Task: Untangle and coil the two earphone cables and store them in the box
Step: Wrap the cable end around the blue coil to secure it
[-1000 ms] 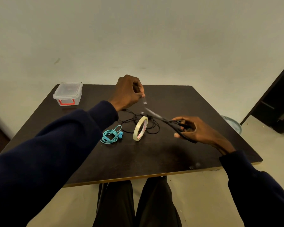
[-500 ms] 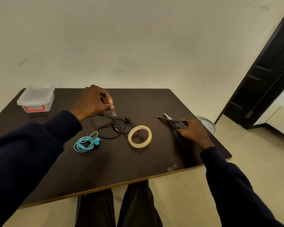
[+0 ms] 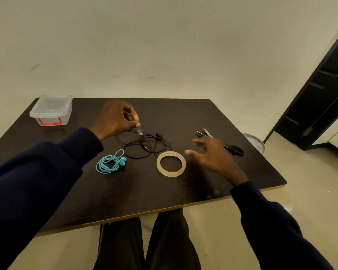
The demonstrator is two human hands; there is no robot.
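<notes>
A coiled blue earphone cable [image 3: 111,162] lies on the dark table [image 3: 125,191]. Just behind it a black earphone cable [image 3: 144,145] lies in loose loops. My left hand [image 3: 115,118] hovers over the black cable's far end, fingers pinched on a small strip of clear tape [image 3: 140,131]. My right hand [image 3: 211,154] floats open above the table between the tape roll and the scissors, holding nothing. A clear plastic box [image 3: 51,110] with a shut lid and red latch stands at the far left corner.
A roll of clear tape [image 3: 171,164] lies flat right of the cables. Black-handled scissors [image 3: 220,142] lie behind my right hand. A round grey object [image 3: 255,141] sits on the floor past the table's right edge. A dark door frame [image 3: 320,90] stands at right.
My right hand has let go of the scissors, which now lie on the table, and moved left toward the tape roll. The tape roll went from upright to flat.
</notes>
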